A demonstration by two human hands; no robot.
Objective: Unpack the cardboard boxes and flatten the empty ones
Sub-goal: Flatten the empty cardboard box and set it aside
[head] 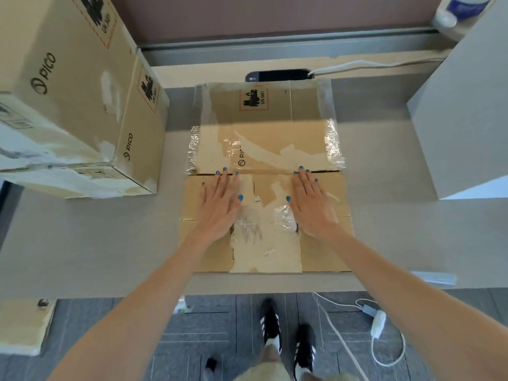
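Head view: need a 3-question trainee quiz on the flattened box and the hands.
1. True or false: the left hand and the right hand both press on the flattened box with straight fingers.
2. Multiple choice: where on the table do the assembled PICO boxes stand? A) to the left of the flattened box B) on top of it C) to its right
3. Fill in: the red-bordered label on the flattened box's far panel reads UN ____.

Key: 1 true; 2 A; 3 3481.
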